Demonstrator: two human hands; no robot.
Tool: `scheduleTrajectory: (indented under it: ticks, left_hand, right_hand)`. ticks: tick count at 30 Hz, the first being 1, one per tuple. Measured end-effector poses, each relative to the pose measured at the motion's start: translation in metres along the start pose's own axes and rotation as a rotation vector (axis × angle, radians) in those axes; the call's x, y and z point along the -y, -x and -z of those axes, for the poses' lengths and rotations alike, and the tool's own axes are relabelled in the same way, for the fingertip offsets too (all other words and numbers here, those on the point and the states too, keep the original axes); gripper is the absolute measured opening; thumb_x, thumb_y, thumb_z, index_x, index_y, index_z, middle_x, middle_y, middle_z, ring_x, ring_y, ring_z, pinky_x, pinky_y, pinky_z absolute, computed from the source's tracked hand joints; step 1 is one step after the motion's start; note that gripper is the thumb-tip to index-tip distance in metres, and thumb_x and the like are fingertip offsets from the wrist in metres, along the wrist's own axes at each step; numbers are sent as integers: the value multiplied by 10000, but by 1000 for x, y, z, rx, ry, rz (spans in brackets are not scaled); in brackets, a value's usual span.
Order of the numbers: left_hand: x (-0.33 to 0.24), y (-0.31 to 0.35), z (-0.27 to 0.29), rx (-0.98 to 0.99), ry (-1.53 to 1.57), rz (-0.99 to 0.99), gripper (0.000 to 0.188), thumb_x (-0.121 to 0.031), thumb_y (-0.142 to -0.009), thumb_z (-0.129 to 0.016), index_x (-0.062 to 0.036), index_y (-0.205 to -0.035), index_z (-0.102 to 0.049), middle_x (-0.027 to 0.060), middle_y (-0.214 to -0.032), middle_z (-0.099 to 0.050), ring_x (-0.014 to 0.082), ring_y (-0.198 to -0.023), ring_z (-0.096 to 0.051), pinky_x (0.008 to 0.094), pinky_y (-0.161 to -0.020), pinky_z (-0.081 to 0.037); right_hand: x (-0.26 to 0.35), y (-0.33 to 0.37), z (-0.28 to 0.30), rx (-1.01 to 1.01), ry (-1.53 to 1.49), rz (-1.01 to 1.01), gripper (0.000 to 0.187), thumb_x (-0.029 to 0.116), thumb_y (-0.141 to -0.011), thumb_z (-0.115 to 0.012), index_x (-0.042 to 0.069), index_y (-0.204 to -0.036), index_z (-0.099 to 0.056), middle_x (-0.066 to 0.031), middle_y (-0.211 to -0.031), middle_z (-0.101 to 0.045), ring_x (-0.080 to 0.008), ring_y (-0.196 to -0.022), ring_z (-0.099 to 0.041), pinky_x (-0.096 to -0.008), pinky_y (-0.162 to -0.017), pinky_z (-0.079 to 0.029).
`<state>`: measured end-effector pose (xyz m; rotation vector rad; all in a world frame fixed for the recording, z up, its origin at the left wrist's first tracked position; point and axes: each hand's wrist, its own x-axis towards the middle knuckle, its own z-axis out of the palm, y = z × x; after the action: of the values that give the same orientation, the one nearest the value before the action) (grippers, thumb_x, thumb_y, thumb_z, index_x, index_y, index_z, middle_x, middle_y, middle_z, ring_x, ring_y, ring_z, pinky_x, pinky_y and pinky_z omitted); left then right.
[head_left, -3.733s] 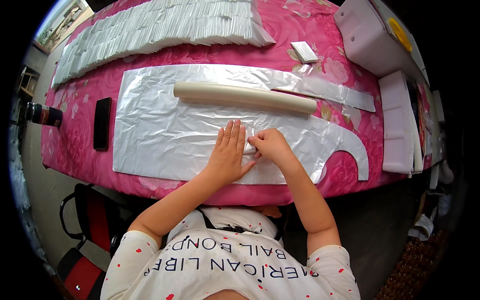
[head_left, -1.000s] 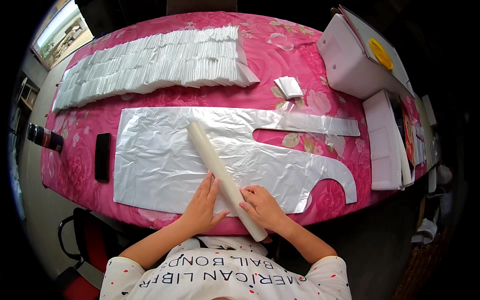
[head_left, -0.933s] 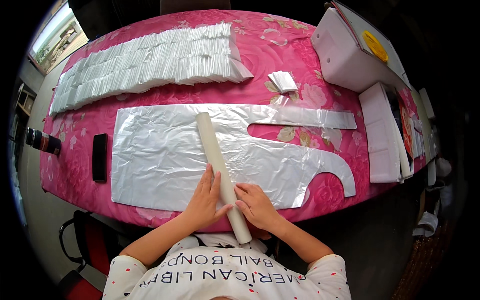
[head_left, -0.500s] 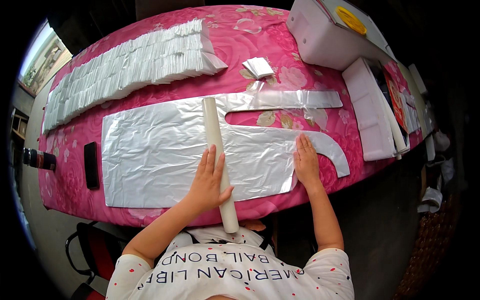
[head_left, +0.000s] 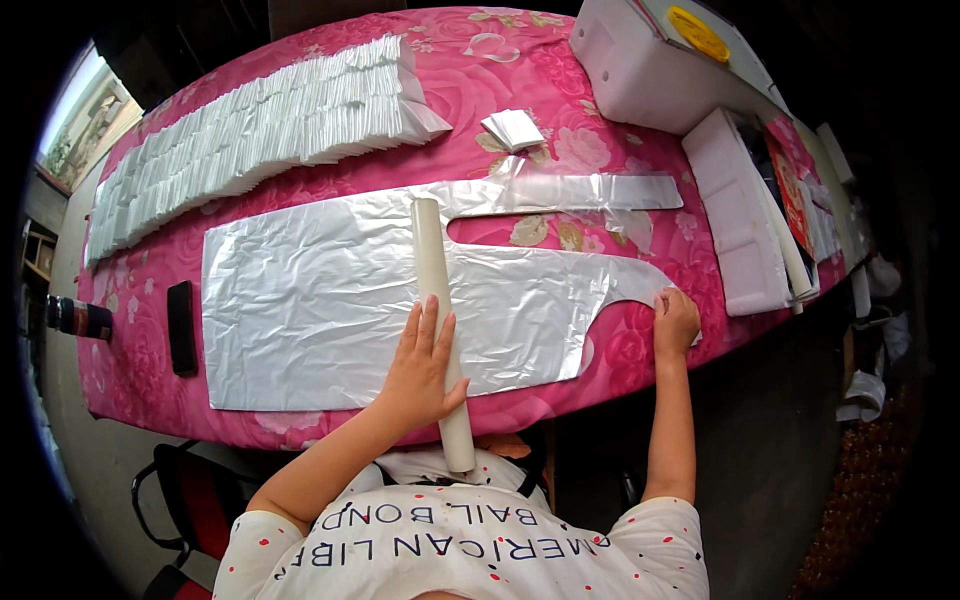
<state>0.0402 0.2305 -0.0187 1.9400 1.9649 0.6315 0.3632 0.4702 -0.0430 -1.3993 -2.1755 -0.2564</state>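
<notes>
A thin, silvery-white plastic apron point(head_left: 300, 320) lies spread flat and slightly wrinkled, its two strap ends pointing right. Across it rests a long pale tube point(head_left: 431, 250), its near end reaching past the table edge towards me. My left hand point(head_left: 424, 365) lies on the tube and the film, fingers stretched out and the thumb at the tube's right side. At the right, my right hand point(head_left: 677, 322) is closed on the tip of the apron's near curved strap; the fingers cover most of that tip.
Rows of folded white packets point(head_left: 270, 125) stand at the back left, and a small stack point(head_left: 515, 130) lies behind the apron. A black phone point(head_left: 181, 328) and dark bottle point(head_left: 80, 318) are at the left. White foam boxes point(head_left: 640, 70) occupy the right of the pink tablecloth point(head_left: 470, 80).
My right hand has moved right from lying flat on the apron to closing on the near strap's end. My left hand and the tube have shifted slightly right.
</notes>
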Motion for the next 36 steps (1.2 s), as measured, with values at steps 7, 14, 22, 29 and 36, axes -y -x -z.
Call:
scheduleTrajectory:
  ticks: [7,14,22,29,36]
  left_hand:
    - [0,1,0,-20,3,-5,859,-259,-705,-631,37,-1382,-191,299,-1444,-50,484,-1326,-93,486,-1083,-167]
    - [5,3,0,-16,28,-5,863,-265,-699,-627,22,-1386,-190,294,-1443,-62,467,-1331,-102,479,-1081,-179]
    - [-3,1,-1,-10,-7,16,857,-264,-704,-628,36,-1379,-194,293,-1445,-54,471,-1331,-87,483,-1082,-172]
    - [-3,0,-2,-31,-23,0,795,-305,-713,-606,79,-1332,-286,305,-1432,-92,480,-1320,-102,485,-1082,-175]
    - [-5,-1,-1,-20,5,-4,829,-255,-715,-620,41,-1372,-211,291,-1447,-54,482,-1325,-91,495,-1077,-177]
  right_hand:
    - [45,-6,22,171,-262,-213,124,80,-744,-650,41,-816,-557,-97,-781,-614,-283,-747,-594,-400,-671,-450]
    - [-16,21,-19,93,102,-43,353,138,-872,-497,-42,-1174,-526,-202,-1196,-543,-323,-1133,-500,-379,-982,-374]
    - [-17,16,-2,68,-12,-117,100,65,-797,-592,10,-878,-615,-127,-958,-626,-291,-930,-580,-366,-812,-459]
    - [14,-2,37,-42,-237,-29,164,62,-680,-691,43,-719,-533,-97,-754,-583,-295,-732,-571,-393,-663,-459]
    - [24,-9,35,225,51,-179,189,146,-730,-680,-3,-802,-589,-145,-669,-590,-290,-610,-586,-356,-591,-457]
